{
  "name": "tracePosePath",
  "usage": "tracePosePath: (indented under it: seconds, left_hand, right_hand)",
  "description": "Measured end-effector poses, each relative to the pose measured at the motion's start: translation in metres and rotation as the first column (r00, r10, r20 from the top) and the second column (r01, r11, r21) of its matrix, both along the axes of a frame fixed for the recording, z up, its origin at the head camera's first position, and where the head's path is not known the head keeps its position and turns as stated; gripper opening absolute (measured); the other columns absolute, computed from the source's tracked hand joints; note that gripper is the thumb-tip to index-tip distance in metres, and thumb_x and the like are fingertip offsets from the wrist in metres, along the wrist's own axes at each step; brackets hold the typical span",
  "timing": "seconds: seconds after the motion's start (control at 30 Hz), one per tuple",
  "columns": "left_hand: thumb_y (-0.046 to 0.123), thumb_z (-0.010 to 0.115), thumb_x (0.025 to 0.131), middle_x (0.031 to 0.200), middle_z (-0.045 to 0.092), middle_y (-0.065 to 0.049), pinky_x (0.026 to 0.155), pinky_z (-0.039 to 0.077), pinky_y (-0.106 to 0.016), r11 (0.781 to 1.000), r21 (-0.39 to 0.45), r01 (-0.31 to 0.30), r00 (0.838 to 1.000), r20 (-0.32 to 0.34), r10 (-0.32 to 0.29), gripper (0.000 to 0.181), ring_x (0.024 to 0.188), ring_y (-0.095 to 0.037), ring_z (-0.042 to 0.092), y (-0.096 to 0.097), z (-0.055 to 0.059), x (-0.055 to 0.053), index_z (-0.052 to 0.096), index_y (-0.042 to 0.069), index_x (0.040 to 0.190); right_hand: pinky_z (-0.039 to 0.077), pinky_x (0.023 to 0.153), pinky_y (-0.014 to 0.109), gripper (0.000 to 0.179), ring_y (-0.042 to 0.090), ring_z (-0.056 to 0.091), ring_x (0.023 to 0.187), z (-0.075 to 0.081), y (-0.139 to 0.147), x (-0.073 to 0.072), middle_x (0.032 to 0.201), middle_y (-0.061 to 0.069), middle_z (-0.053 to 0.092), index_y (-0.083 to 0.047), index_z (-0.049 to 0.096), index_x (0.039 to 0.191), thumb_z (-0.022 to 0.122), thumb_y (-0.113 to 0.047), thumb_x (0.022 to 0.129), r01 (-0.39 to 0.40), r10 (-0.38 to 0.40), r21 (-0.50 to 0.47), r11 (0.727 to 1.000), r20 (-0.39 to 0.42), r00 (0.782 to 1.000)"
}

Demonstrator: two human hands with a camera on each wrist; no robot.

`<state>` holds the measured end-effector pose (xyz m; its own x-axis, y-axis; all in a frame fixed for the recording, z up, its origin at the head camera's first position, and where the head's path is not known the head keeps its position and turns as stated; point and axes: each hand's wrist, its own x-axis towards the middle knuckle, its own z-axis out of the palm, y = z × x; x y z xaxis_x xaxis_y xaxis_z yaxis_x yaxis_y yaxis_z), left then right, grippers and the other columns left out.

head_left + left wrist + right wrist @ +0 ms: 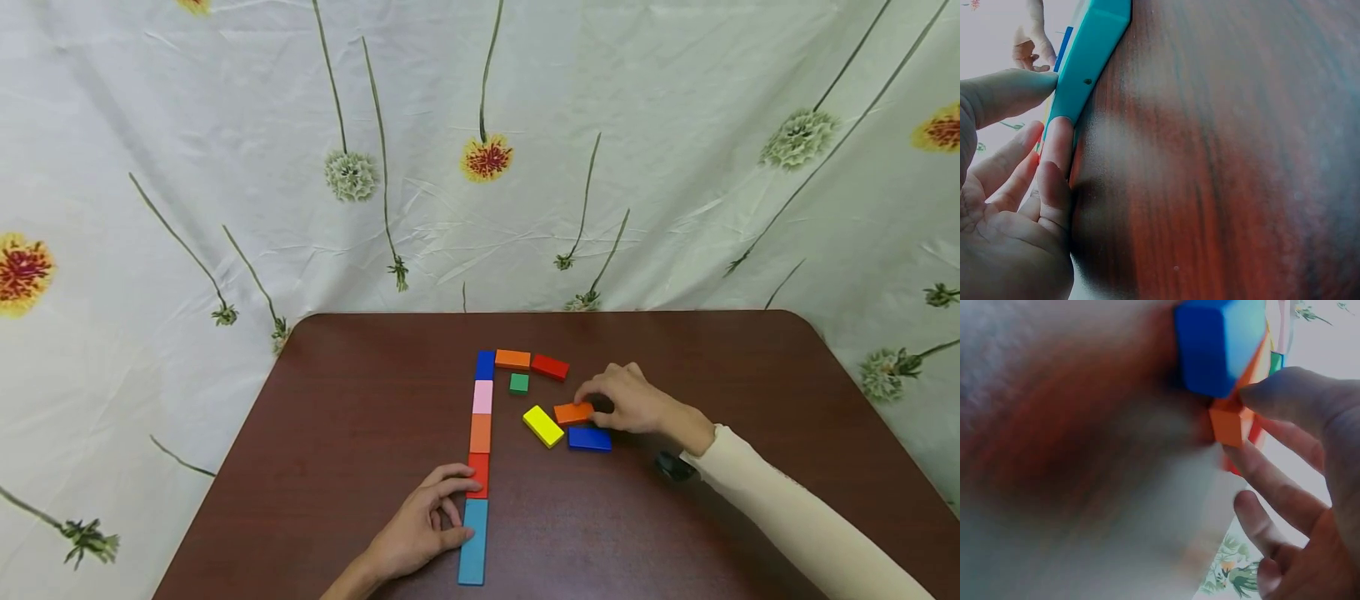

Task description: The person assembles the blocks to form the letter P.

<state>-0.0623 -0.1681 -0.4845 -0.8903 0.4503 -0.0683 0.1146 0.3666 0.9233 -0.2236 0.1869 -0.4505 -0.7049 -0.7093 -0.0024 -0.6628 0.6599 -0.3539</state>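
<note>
A straight row of flat blocks runs away from me: a light blue block, a red block, an orange-red block, a pink block and a dark blue block. My left hand rests along its near end, thumb on the light blue block and fingertips on the red one. To the right, my right hand pinches an orange block between thumb and fingers. Beside that block lie a blue block and a yellow block.
At the row's far end, another orange block and a second red block extend rightward. A small green block sits just below them. The brown table ends at a flowered cloth behind.
</note>
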Motion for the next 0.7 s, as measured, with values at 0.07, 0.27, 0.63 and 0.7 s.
tracePosePath:
  seconds: [0.07, 0.27, 0.63, 0.7]
  left_hand:
    - [0.012, 0.077, 0.087, 0.147, 0.043, -0.012, 0.059, 0.047, -0.019, 1.0, 0.0, 0.0, 1.0, 0.003, 0.0, 0.047, 0.076, -0.004, 0.057, 0.0, 0.0, 0.0, 0.062, 0.008, 0.131]
    - [0.012, 0.077, 0.087, 0.148, 0.043, -0.011, 0.06, 0.048, -0.019, 1.0, 0.005, 0.002, 1.0, 0.012, -0.002, 0.047, 0.077, -0.006, 0.058, 0.0, 0.001, -0.001, 0.062, 0.008, 0.131]
    - [0.013, 0.077, 0.087, 0.148, 0.042, -0.011, 0.061, 0.048, -0.02, 1.0, 0.008, 0.005, 1.0, 0.019, -0.005, 0.047, 0.078, -0.006, 0.059, 0.0, 0.001, -0.001, 0.062, 0.007, 0.131]
    - [0.013, 0.077, 0.087, 0.148, 0.042, -0.011, 0.061, 0.048, -0.02, 1.0, 0.006, 0.005, 1.0, 0.018, -0.005, 0.047, 0.078, -0.006, 0.059, 0.0, 0.001, -0.001, 0.062, 0.007, 0.131]
  right_hand:
    - [0.027, 0.076, 0.038, 0.025, 0.016, 0.049, 0.089, -0.002, -0.001, 0.002, 0.108, -0.003, 0.073, -0.02, 0.073, 0.11, 0.077, -0.022, 0.086, 0.025, -0.023, 0.02, 0.999, -0.057, 0.998]
    - [0.03, 0.076, 0.036, 0.034, 0.015, 0.052, 0.086, -0.009, -0.002, 0.01, 0.1, -0.005, 0.072, -0.019, 0.071, 0.117, 0.078, -0.029, 0.085, 0.071, -0.068, 0.014, 0.997, -0.161, 0.985]
    - [0.039, 0.073, 0.037, 0.045, 0.012, 0.055, 0.075, -0.018, 0.003, 0.015, 0.087, -0.003, 0.07, -0.016, 0.069, 0.124, 0.078, -0.032, 0.083, 0.231, -0.236, -0.052, 0.972, -0.205, 0.95]
    - [0.04, 0.072, 0.035, 0.046, 0.008, 0.055, 0.071, -0.019, 0.004, 0.014, 0.082, -0.005, 0.068, -0.014, 0.069, 0.123, 0.079, -0.035, 0.084, 0.233, -0.239, -0.052, 0.971, -0.188, 0.953]
